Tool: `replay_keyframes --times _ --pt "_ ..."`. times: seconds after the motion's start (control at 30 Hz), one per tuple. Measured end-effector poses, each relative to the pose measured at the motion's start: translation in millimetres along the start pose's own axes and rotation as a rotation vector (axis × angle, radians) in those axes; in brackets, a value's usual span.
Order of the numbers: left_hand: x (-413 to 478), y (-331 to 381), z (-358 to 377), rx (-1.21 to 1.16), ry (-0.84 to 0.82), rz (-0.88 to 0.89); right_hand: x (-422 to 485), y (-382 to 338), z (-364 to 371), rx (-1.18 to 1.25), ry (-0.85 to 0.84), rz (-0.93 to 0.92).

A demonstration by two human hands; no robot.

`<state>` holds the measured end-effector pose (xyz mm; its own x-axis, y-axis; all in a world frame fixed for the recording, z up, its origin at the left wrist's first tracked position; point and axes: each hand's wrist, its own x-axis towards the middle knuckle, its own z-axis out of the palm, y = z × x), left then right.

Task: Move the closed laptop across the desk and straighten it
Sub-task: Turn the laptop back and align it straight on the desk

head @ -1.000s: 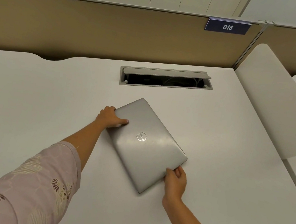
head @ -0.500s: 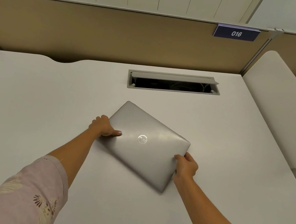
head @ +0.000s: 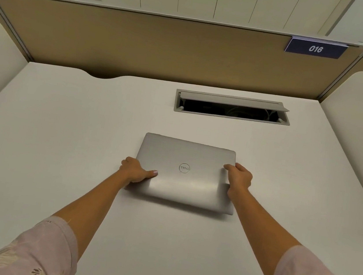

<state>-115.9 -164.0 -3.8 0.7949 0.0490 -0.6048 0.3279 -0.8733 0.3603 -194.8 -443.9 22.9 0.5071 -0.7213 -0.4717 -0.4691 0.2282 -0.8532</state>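
Note:
A closed silver laptop (head: pixel 186 161) with a round logo lies on the white desk (head: pixel 59 144), near the middle, its long edges almost parallel to the desk's back edge and tilted only slightly. My left hand (head: pixel 136 169) grips its left edge, thumb on the lid. My right hand (head: pixel 239 176) grips its right edge, fingers curled over the lid. The near edge of the laptop looks a little raised, with a shadow under it.
An open cable hatch (head: pixel 231 107) is set in the desk just behind the laptop. A tan partition (head: pixel 164 47) with a blue "016" tag (head: pixel 315 48) runs along the back. White side dividers (head: pixel 359 128) stand at left and right.
The laptop has turned from a diagonal lie to nearly square with the desk. My right hand moved from its near corner up to its right edge; my left hand stayed on the left edge.

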Motion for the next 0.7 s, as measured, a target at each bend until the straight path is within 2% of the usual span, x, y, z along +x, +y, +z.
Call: replay_keyframes --times 0.27,0.53,0.7 --pt "-7 3 7 -0.067 -0.025 -0.023 18 -5 7 -0.101 -0.06 -0.026" --pt "-11 14 4 0.122 -0.029 0.046 23 -2 7 -0.099 -0.113 -0.083" --pt "-16 17 4 0.218 0.077 0.004 19 5 3 -0.191 -0.155 -0.179"
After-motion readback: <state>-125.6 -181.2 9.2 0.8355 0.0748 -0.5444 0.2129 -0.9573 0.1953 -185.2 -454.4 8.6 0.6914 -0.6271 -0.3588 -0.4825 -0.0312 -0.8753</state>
